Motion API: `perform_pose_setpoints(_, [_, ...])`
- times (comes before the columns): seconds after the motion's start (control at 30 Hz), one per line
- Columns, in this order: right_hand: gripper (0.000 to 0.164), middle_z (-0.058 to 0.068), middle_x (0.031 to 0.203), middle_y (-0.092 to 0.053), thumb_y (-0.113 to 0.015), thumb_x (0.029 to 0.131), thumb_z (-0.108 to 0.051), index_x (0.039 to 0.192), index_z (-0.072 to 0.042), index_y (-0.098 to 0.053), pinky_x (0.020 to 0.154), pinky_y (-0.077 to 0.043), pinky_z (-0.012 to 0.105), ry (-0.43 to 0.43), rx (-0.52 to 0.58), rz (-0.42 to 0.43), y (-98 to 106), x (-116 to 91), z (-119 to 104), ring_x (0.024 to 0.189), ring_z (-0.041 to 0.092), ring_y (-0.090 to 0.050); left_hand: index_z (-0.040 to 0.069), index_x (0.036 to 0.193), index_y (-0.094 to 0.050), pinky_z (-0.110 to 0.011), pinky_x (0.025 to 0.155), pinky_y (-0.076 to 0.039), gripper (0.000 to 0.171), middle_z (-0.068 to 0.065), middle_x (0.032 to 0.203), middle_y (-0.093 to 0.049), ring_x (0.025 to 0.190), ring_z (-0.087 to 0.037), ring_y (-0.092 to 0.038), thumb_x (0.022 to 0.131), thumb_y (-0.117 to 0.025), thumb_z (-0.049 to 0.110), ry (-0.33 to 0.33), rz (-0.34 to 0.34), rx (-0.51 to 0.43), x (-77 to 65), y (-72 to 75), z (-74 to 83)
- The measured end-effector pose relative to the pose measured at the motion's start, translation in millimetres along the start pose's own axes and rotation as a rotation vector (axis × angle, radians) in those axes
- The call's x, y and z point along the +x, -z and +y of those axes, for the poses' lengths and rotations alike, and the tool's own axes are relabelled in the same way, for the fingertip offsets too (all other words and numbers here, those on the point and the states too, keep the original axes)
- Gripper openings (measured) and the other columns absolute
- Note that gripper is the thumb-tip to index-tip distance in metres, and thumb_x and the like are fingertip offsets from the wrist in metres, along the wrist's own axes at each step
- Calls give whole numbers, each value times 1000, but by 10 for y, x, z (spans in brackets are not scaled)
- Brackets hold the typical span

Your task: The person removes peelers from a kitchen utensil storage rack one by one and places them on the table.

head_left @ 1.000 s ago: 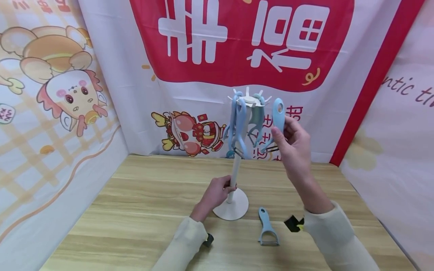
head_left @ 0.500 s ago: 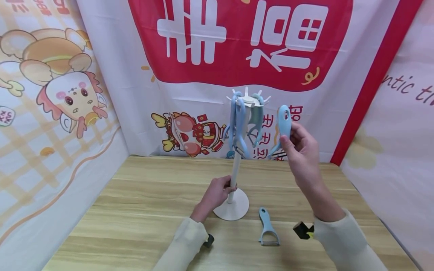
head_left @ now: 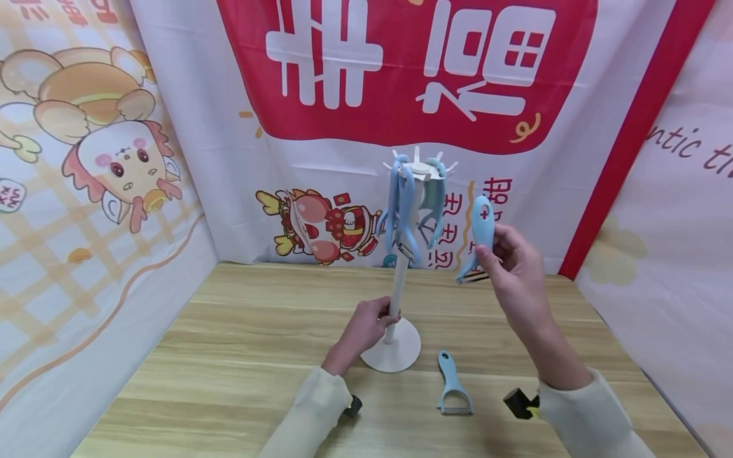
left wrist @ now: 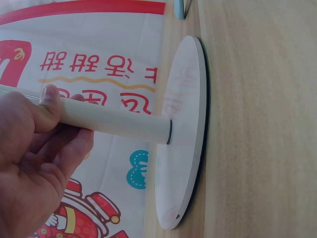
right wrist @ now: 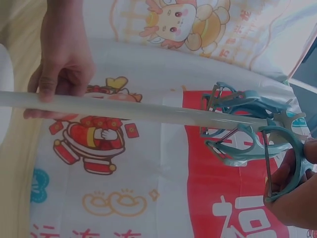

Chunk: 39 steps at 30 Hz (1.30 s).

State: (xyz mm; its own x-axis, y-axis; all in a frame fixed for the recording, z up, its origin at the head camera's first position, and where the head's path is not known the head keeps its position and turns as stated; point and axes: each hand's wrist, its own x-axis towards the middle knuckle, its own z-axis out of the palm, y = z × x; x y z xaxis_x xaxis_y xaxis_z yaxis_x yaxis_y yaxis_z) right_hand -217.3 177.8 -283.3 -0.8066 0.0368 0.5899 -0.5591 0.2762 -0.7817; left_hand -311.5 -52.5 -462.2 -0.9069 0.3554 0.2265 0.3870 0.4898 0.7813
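A white stand with a round base and a hooked top stands upright on the table. My left hand grips its pole low down, thumb on one side and fingers on the other. Several blue peelers hang from the hooks. To the right of them, my right hand holds a light blue peeler by its handle, hole end up and blade end down, apart from the stand in the head view. Another blue peeler lies on the table right of the base, its blade toward me.
The wooden table reaches back to a printed cloth hanging behind the stand. More printed cloth hangs along the left and right sides. A small black device sits at the right sleeve.
My right hand has moved right and down, away from the hooks, with the peeler still in it. The left hand stays on the pole.
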Motion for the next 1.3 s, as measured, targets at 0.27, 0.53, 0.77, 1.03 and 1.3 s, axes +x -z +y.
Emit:
perform_pose_setpoints(0.27, [38,-2,105,-62,-60,99,-16,133,1,-53,80,-55,12,-34,-25,-19,53,-79,79,89,13,-58,12,110,-68,-43,95,-58,13,-1,101,-72,100,-17,-68,98,-62,11,16,-3,-2,12,-9,-10])
perform_pose_setpoints(0.53, [37,-2,104,-61,-60,99,-16,132,0,-54,79,-56,13,-82,-48,-31,54,-140,160,89,12,-58,7,111,-68,-43,96,-58,15,-2,101,-73,101,-18,-69,98,-62,10,15,-3,-2,9,4,0])
perform_pose_setpoints(0.77, [35,-2,101,-60,-60,100,-17,129,1,-54,78,-56,14,-119,-56,-42,26,-187,231,87,11,-57,9,108,-68,-42,95,-58,12,-2,100,-73,101,-18,-69,98,-62,10,0,4,0,-3,20,5])
perform_pose_setpoints(1.03, [36,-2,101,-60,-60,100,-18,130,0,-54,76,-55,15,-160,-54,-54,28,-255,300,87,10,-56,12,107,-67,-42,96,-57,10,-1,100,-72,101,-17,-69,98,-62,10,8,1,2,2,22,2])
perform_pose_setpoints(1.3, [40,-5,104,-59,-59,101,-20,135,-1,-53,79,-56,14,-198,-67,-62,76,-333,354,89,9,-57,13,108,-67,-45,100,-55,11,0,102,-72,103,-18,-68,99,-61,12,32,-20,-17,-4,11,17])
